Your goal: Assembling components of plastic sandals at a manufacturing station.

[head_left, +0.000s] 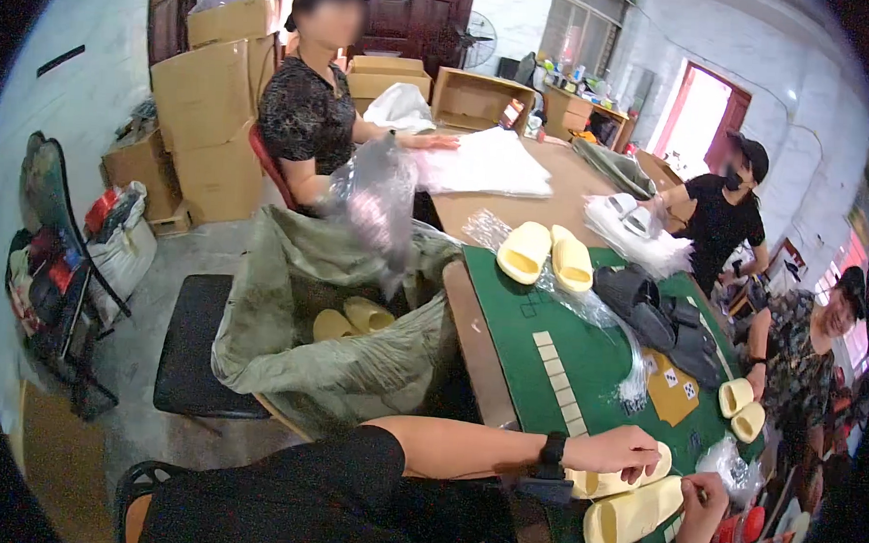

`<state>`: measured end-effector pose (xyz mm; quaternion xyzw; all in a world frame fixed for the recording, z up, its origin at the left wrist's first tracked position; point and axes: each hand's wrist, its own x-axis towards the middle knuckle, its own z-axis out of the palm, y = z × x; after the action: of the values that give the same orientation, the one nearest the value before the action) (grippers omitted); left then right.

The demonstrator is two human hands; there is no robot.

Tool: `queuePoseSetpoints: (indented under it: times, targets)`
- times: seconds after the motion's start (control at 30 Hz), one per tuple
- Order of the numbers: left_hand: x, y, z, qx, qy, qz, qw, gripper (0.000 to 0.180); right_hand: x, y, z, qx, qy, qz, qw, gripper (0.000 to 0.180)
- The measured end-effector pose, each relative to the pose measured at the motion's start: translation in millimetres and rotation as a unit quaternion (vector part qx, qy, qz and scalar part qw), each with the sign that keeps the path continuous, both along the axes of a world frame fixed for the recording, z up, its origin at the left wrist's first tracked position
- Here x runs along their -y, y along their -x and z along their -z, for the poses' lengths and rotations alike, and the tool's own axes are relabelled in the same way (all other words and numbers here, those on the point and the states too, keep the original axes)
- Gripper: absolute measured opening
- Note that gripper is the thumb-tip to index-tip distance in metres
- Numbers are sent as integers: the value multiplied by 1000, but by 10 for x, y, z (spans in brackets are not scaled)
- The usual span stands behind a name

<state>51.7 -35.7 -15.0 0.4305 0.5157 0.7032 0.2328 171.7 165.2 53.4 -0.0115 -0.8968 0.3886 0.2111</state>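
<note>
A small packing workshop for footwear. Stacked cardboard boxes point(212, 103) fill the upper left of the frame, and open cartons point(475, 97) sit at the far end of a long counter point(557, 185). Yellow slippers point(545, 255) and dark slippers point(654, 308) lie on a green mat point(587, 368) among clear plastic bags point(484, 161), with several people seated around. A large sack point(342, 345) at centre left holds more slippers.

Table cover point(587, 363): dark green with pale tile markings. Slides point(628, 515) at the hands: pale yellow. Slide pair point(545, 254): yellow. Slides point(653, 312): black. Sack point(351, 356): olive green. Wristband point(552, 448): black.
</note>
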Motion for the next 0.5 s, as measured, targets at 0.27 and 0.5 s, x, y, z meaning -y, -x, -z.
queuePoseSetpoints:
  times: [0.27, 0.5]
  targets:
    - [328, -40, 287, -412, 160, -254, 860, 61, -301, -35, -77, -23, 105, 62, 992, 2]
    - [550, -281, 599, -428, 173, -288, 839, 68, -614, 108, -59, -62, 295, 78, 950, 6]
